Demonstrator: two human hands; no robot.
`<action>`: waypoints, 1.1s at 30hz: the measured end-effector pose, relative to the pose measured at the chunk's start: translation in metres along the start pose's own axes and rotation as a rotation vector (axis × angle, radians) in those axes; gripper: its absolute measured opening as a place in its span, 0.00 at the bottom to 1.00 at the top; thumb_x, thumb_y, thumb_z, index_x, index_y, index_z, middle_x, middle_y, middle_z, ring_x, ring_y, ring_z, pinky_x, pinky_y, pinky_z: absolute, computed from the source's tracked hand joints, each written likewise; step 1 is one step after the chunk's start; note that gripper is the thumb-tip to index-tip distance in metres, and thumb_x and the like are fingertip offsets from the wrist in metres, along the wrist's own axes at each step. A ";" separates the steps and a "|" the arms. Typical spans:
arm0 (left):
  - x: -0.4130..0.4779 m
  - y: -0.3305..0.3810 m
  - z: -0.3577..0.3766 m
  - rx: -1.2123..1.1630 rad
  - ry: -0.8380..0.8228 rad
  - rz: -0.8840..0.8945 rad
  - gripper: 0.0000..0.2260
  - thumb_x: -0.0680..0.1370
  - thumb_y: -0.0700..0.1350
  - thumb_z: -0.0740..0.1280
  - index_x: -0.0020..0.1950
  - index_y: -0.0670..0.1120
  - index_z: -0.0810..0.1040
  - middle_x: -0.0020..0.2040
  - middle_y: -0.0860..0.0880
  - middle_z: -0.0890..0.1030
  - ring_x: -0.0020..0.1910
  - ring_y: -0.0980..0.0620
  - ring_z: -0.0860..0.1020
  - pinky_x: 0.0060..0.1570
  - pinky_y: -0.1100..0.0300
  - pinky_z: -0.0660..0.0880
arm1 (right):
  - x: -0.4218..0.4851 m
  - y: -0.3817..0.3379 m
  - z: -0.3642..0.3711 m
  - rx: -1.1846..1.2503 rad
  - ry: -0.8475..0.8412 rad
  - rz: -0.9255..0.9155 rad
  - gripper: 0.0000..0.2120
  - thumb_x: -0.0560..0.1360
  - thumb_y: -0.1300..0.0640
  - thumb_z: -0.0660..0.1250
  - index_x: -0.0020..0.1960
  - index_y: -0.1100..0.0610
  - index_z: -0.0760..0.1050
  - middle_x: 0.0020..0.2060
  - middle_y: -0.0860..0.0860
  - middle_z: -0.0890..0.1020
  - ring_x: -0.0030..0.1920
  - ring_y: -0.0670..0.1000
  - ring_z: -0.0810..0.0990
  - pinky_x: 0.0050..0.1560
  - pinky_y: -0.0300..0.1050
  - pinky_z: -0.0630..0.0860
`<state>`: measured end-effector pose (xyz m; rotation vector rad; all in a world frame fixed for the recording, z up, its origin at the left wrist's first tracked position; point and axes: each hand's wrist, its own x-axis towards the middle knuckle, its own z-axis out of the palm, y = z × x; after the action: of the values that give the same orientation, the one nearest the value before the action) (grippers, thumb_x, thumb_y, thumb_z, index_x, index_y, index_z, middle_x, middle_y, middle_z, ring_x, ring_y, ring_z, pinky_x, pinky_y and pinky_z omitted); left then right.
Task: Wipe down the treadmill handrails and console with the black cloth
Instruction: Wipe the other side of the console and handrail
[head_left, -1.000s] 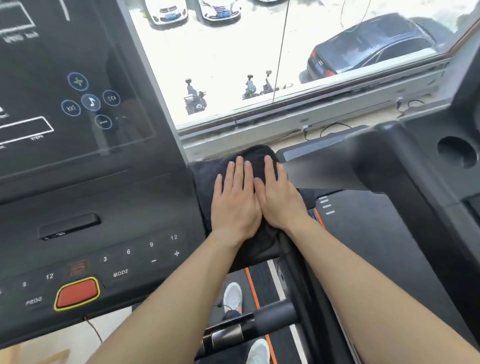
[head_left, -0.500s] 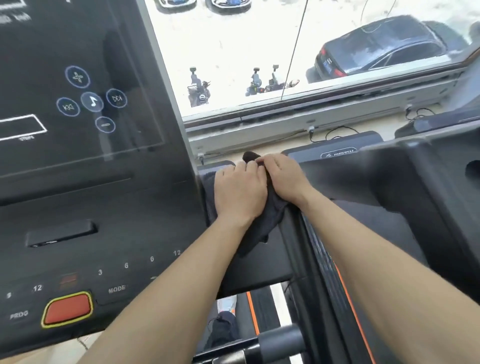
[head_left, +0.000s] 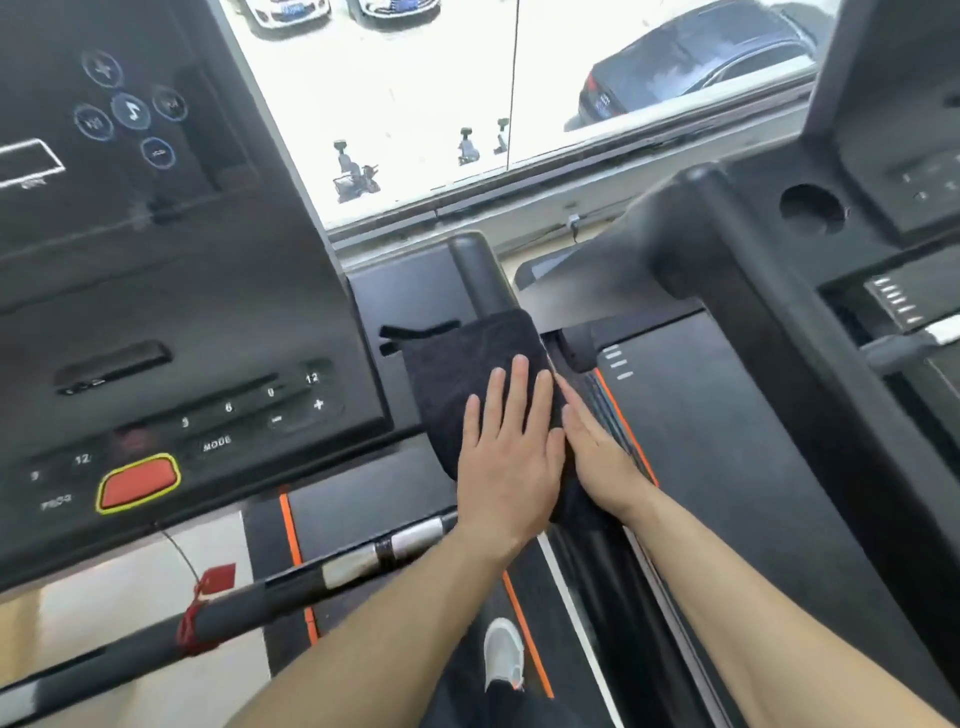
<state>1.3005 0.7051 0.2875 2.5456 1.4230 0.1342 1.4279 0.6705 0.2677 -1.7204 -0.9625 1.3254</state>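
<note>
The black cloth (head_left: 467, 358) is draped over the treadmill's right handrail (head_left: 475, 275), a black padded bar running away from me. My left hand (head_left: 506, 452) lies flat on top of the cloth, fingers stretched forward. My right hand (head_left: 597, 457) presses the cloth against the rail's right side. The rail's far end is bare beyond the cloth. The dark console (head_left: 156, 312) fills the left, with number keys and music icons.
A red stop button (head_left: 137, 480) sits low on the console. A front crossbar (head_left: 363, 561) with silver sensors and a red tag (head_left: 208, 587) runs below it. A neighbouring treadmill (head_left: 779, 364) stands close on the right. The window (head_left: 415, 104) is ahead, my shoe (head_left: 504, 654) below.
Both hands were bunched around the cloth at the rail's far end. They have flattened out and slid with the cloth back toward me along the rail, baring its far end.
</note>
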 end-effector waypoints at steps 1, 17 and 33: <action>-0.012 0.011 0.001 0.002 -0.047 0.052 0.26 0.84 0.50 0.47 0.81 0.42 0.57 0.82 0.41 0.50 0.81 0.38 0.44 0.78 0.39 0.47 | -0.016 0.006 -0.001 0.003 0.002 0.013 0.22 0.87 0.51 0.49 0.80 0.49 0.58 0.78 0.40 0.62 0.76 0.34 0.58 0.79 0.43 0.52; 0.024 0.005 -0.034 -0.727 -0.477 -0.683 0.29 0.84 0.57 0.41 0.75 0.45 0.68 0.72 0.39 0.73 0.71 0.39 0.71 0.69 0.45 0.65 | -0.030 -0.052 0.036 -0.069 0.217 -0.010 0.24 0.86 0.46 0.48 0.81 0.49 0.56 0.79 0.43 0.60 0.78 0.41 0.56 0.78 0.42 0.50; 0.016 0.008 -0.031 -0.469 -0.493 -0.431 0.22 0.86 0.47 0.43 0.81 0.46 0.52 0.72 0.32 0.67 0.69 0.33 0.69 0.66 0.43 0.66 | -0.038 -0.039 0.007 0.152 0.074 0.133 0.10 0.87 0.57 0.52 0.61 0.42 0.66 0.49 0.31 0.74 0.43 0.23 0.75 0.50 0.19 0.68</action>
<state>1.3098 0.7193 0.3195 1.7030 1.4760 -0.1961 1.4091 0.6550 0.3170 -1.7279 -0.6975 1.3727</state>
